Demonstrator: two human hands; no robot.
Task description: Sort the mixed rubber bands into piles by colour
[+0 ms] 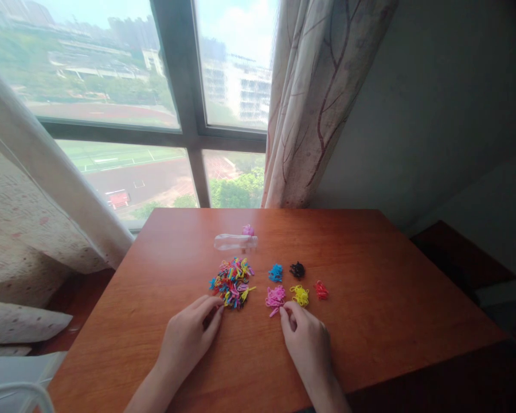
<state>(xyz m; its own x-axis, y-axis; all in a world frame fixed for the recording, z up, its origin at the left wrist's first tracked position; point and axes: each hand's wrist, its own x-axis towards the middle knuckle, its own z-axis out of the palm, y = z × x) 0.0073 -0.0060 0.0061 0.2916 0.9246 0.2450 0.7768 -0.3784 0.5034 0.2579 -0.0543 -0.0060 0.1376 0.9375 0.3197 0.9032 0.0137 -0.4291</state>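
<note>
Where do the two hands meet the table?
A left hand and a right hand reach over a brown table, well apart from each other, a pile of loops before each.

And the left?
Its thumb and forefinger bend toward each other at the near left edge of the mixed pile, a heap of small loops in many colours. Whether the tips clamp on a loop, one cannot tell.

The right?
Fingertips drawn close at the near right edge of the pink pile, where a few loops trail toward the viewer. Here, too, one cannot tell whether anything is pinched.

What lies about them?
Just right of the pink, the yellow pile; farther right, the red pile. Behind these sit the blue pile and, beside it, the black pile. The mixed pile lies left of all five.

Beyond the loops?
A clear container lies on its side, a purple object just behind it, too blurred to identify. Past the table's far edge, a window looks out on a sports field, a patterned curtain hanging to its right.
</note>
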